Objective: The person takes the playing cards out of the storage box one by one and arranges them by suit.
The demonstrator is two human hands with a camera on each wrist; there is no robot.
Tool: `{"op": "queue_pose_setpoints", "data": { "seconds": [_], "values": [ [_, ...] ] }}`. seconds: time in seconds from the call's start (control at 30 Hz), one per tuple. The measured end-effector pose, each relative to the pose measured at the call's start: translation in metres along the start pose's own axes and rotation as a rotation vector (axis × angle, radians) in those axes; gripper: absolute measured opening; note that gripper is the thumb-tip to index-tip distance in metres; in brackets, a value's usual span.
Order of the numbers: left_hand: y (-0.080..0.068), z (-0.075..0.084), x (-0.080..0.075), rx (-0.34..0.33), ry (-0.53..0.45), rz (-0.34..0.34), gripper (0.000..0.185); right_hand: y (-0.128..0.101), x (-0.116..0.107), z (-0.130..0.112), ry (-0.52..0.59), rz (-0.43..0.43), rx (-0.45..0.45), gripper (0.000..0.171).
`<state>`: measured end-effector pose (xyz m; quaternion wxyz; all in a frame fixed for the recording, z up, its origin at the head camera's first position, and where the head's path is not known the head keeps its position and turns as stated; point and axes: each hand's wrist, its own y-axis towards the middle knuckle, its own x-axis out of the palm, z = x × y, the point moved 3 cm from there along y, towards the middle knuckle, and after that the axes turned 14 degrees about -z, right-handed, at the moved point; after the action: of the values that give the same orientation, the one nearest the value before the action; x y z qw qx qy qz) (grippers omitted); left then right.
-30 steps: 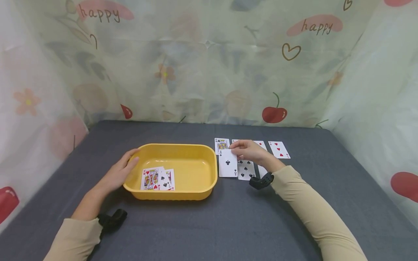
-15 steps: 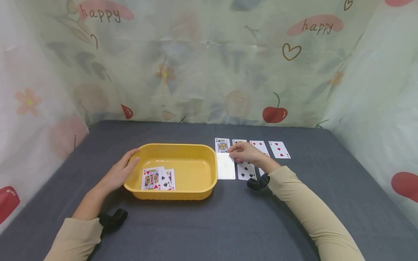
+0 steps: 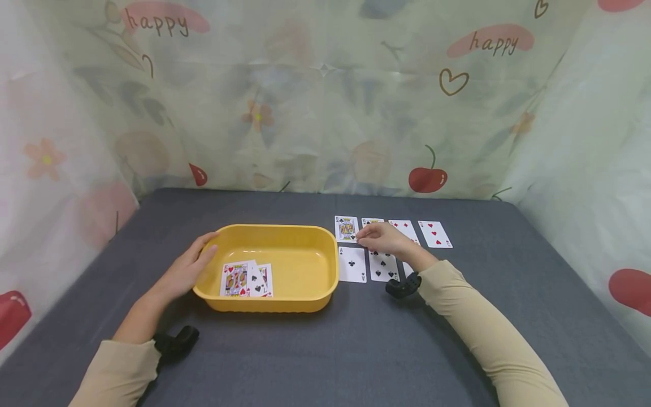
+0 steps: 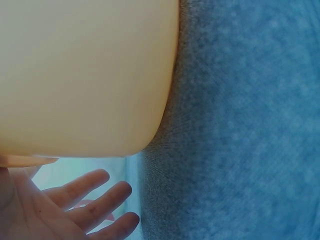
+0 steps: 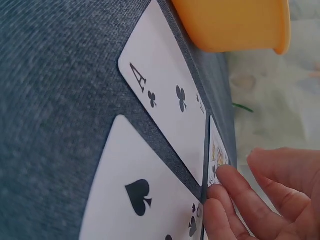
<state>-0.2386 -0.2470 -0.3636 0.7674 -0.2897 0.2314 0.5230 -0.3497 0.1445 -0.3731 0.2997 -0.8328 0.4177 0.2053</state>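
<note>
A yellow tub [image 3: 305, 237] stands on the grey cloth with a king of hearts and a spade card [image 3: 246, 278] lying in it. My left hand [image 3: 195, 261] rests with relaxed fingers [image 4: 95, 197] against the tub's left wall [image 4: 85, 75]. The ace of clubs [image 3: 352, 264] lies flat beside the tub's right wall, next to a spade card [image 3: 383, 265]. Just behind them my right hand [image 3: 368, 236] hovers low, holding nothing. In the right wrist view a fingertip [image 5: 227, 180] touches the near corner of the king card [image 5: 217, 152], beyond the ace [image 5: 165, 100].
The back row holds the king of clubs [image 3: 346, 228], a card partly hidden under my hand, a diamond card [image 3: 405, 229] and a heart card [image 3: 434, 233]. A printed curtain closes off the table's back and sides. Bare grey cloth [image 3: 356, 350] lies in front.
My right hand laid the ace of clubs flat beside the tub, let it go and drew back to the king card. The left hand and tub stayed still.
</note>
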Motion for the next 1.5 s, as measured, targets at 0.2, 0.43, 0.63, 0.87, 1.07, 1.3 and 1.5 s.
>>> {"op": "queue_pose_setpoints", "data": {
  "seconds": [0.2,0.43,0.63,0.87,1.07,1.3,1.5],
  "values": [
    [0.0,0.0,0.0,-0.005,-0.001,-0.005,0.062,-0.005,-0.003,-0.005,0.028,-0.02,-0.024,0.028],
    [0.0,0.001,0.0,-0.004,-0.003,-0.003,0.063,-0.015,-0.007,-0.032,0.076,-0.061,-0.12,0.034],
    [0.0,0.001,0.0,0.003,-0.002,-0.003,0.062,-0.021,-0.004,-0.064,0.141,-0.122,-0.221,0.034],
    [0.001,0.0,-0.001,0.005,-0.001,0.004,0.061,-0.022,0.009,-0.099,0.141,-0.206,-0.294,0.03],
    [0.002,0.0,-0.001,0.006,-0.004,-0.002,0.062,-0.011,0.026,-0.12,0.155,-0.274,-0.302,0.031],
    [0.001,0.0,-0.001,0.0,0.005,-0.004,0.062,0.004,0.047,-0.139,0.163,-0.33,-0.329,0.034],
    [0.001,-0.001,-0.001,0.001,0.01,0.001,0.062,0.017,0.063,-0.151,0.106,-0.368,-0.338,0.035]
  ]
}}
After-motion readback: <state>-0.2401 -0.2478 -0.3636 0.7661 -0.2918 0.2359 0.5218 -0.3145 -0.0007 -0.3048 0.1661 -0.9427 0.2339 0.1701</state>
